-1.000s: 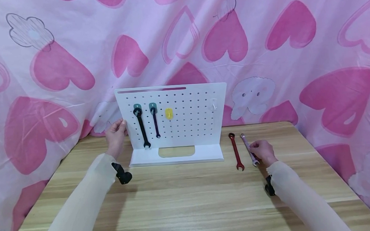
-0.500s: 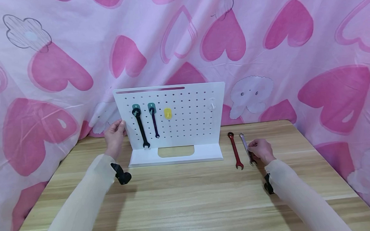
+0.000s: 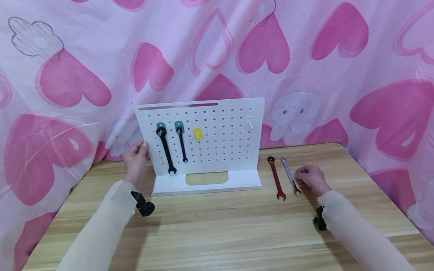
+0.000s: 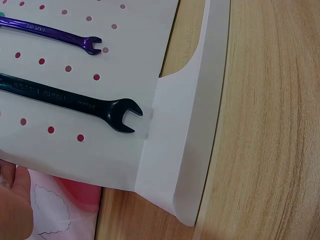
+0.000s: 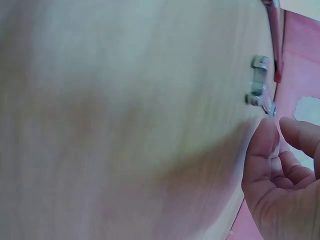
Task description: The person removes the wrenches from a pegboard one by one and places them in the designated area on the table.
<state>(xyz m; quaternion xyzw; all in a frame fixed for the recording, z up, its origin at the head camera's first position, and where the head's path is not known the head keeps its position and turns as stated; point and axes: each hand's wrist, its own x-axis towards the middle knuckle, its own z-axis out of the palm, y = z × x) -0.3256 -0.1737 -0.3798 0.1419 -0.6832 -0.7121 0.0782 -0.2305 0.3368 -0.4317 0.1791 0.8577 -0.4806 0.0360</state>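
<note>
My left hand [image 3: 135,161] pinches the left edge of a white pegboard stand [image 3: 221,151]; in the left wrist view only part of the hand [image 4: 15,200] shows at the lower left. On the board hang a large black wrench [image 3: 166,151] and a smaller purple wrench [image 3: 183,146]. Right of the stand a silver wrench [image 3: 289,173] lies on the table, with a red wrench [image 3: 276,177] to its left. Just beside the silver one is my right hand [image 3: 311,178], fingers loosely bent. The right wrist view shows a gap between thumb and forefinger, holding nothing.
A yellow hook [image 3: 198,133] sits mid-board and a clear hook [image 3: 250,123] near its right side. The wooden table [image 3: 223,234] extends in front of the stand. Behind it hangs a pink heart-patterned curtain [image 3: 203,41].
My right hand has let go of the silver wrench and moved slightly right of it. The wrench's near end has shifted a little left. My left hand stays at the board's edge.
</note>
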